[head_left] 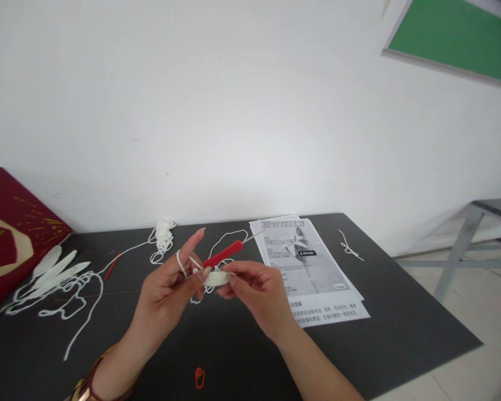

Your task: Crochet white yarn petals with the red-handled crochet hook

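Observation:
My left hand (172, 285) hovers over the dark table (401, 334). White yarn (179, 262) is looped round its raised index finger, and its thumb and fingers pinch a small white crochet piece (215, 278). My right hand (259, 289) pinches the same piece from the right side. A red-handled crochet hook (223, 254) rises between the two hands, with its metal tip pointing up and to the right. Which hand grips the hook is unclear.
Printed instruction sheets (313, 267) lie to the right of my hands. Loose white yarn (67, 289) and white crocheted petals (54, 267) lie at the left by a red box (12, 234). An orange stitch marker (199, 377) sits near the front edge. A short yarn scrap (349, 248) lies at the far right.

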The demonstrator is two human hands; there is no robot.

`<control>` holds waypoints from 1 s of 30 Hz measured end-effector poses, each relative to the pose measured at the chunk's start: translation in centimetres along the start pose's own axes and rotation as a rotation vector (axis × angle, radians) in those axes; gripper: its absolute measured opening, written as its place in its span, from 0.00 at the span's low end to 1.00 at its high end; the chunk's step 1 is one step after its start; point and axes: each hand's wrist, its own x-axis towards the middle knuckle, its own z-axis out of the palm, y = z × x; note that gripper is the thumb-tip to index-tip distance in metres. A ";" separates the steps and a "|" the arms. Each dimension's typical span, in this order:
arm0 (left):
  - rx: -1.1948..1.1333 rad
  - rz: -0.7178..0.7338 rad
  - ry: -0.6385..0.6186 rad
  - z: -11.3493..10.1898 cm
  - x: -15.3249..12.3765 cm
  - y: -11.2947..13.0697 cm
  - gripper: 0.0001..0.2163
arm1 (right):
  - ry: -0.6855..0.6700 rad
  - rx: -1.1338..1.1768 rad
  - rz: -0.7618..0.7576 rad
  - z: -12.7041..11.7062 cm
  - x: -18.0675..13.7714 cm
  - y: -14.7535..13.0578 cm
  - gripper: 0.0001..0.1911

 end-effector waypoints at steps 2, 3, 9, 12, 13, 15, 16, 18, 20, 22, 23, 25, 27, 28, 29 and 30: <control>0.004 0.002 0.010 0.0 0.0 0.0 0.25 | 0.001 -0.002 0.005 0.0 0.0 0.0 0.09; 0.011 0.005 0.014 0.0 0.0 0.0 0.25 | 0.001 -0.001 0.008 -0.1 -0.1 -0.1 0.09; 0.028 0.001 0.034 0.0 0.1 0.0 0.25 | 0.007 -0.004 0.025 0.0 -0.2 -0.5 0.09; 0.014 0.003 0.027 0.0 0.1 0.0 0.25 | 0.009 -0.009 0.029 0.0 -0.3 -0.6 0.10; 0.011 0.004 0.026 0.0 0.1 0.0 0.25 | 0.008 -0.010 0.028 0.0 -0.3 -0.6 0.10; 0.007 0.008 0.022 -0.1 0.0 -0.1 0.25 | 0.007 -0.014 0.025 0.0 -0.3 -0.5 0.10; 0.007 0.009 0.017 -0.1 0.0 -0.1 0.25 | 0.008 -0.015 0.021 0.1 -0.3 -0.5 0.09; 0.013 0.007 0.015 -0.1 0.0 -0.1 0.26 | 0.011 -0.012 0.014 0.1 -0.3 -0.5 0.09; 0.019 0.007 0.012 -0.1 0.0 -0.1 0.26 | 0.008 -0.005 0.007 0.1 -0.3 -0.6 0.09; 0.022 0.008 0.008 -0.2 -0.1 -0.2 0.25 | -0.001 0.001 0.004 0.1 -0.3 -0.6 0.09; 0.022 0.010 0.007 -0.2 0.0 -0.2 0.25 | -0.005 0.004 0.005 0.1 -0.3 -0.6 0.09; 0.024 0.014 0.013 -0.2 0.0 -0.2 0.25 | -0.009 0.007 0.006 0.1 -0.3 -0.7 0.08; 0.024 0.011 0.022 -0.1 0.0 -0.1 0.25 | -0.007 0.003 0.004 0.1 -0.3 -0.6 0.08; 0.022 0.006 0.029 0.0 0.0 0.0 0.25 | -0.005 -0.001 0.000 0.1 -0.2 -0.6 0.08; 0.017 0.001 0.036 0.1 0.0 0.0 0.25 | -0.005 -0.004 -0.006 0.1 -0.2 -0.6 0.08; 0.012 -0.002 0.044 0.2 0.0 0.1 0.25 | -0.008 -0.004 -0.013 0.1 -0.2 -0.5 0.08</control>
